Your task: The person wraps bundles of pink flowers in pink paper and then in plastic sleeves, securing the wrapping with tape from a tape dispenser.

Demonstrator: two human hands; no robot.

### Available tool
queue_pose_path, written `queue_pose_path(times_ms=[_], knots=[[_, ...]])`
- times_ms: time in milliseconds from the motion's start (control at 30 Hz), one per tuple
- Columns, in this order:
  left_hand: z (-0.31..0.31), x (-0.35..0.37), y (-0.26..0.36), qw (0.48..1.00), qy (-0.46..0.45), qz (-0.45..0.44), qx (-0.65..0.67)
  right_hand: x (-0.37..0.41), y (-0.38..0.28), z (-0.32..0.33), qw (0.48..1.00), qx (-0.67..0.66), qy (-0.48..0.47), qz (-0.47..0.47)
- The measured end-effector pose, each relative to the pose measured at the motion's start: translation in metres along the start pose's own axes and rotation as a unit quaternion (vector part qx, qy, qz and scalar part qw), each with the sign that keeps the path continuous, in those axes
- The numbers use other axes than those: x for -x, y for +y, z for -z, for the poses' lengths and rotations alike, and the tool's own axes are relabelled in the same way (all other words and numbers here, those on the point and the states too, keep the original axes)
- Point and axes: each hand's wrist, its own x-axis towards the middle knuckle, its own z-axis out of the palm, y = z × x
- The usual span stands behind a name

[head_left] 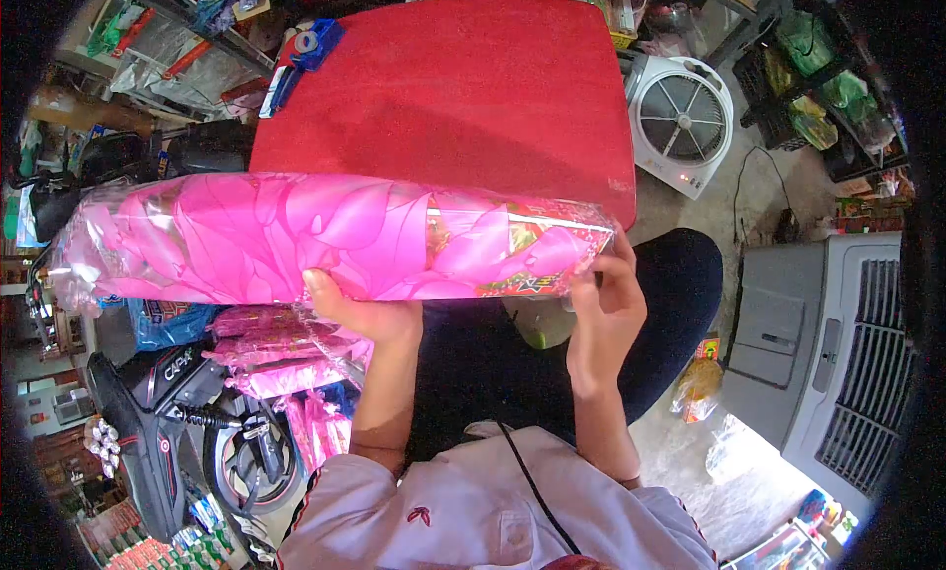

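A long pink roll [345, 240] with petal outlines, packed in clear plastic, lies across both my hands above the near edge of the red table [473, 97]. Printed paper in red, gold and green shows through at its right end. My left hand [372, 314] is closed on the lower edge near the middle, thumb on the front; the other fingers are hidden behind the roll. At the right end, the fingers of my right hand [609, 304] are bent around the wrapped tip. Loose plastic bunches at the left end.
A blue tape dispenser [315, 44] sits at the table's far left corner. Several pink wrapped packages [266, 348] are stacked at lower left, beside a motorbike [163, 422]. To the right stand a white fan [682, 122] and a grey slatted appliance [778, 314].
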Motion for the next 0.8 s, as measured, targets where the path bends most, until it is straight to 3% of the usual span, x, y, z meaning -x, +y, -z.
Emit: queue_pose_path(times_ms=[233, 500, 633, 800], knots=[[0.002, 0.001, -0.001, 1.000, -0.004, -0.005, -0.001, 0.000, -0.012, -0.007, 0.995, -0.067, -0.034, -0.067], [-0.006, 0.000, 0.003, 0.999, 0.047, -0.019, -0.018, 0.000, -0.001, -0.001, 0.997, 0.027, -0.039, 0.054], [-0.004, -0.013, 0.007, 1.000, 0.009, 0.008, 0.027, 0.004, 0.002, -0.002, 0.990, 0.057, -0.034, 0.128], [-0.005, -0.025, 0.009, 0.998, 0.018, 0.056, 0.034, 0.008, -0.001, 0.007, 0.959, 0.136, -0.134, 0.211]])
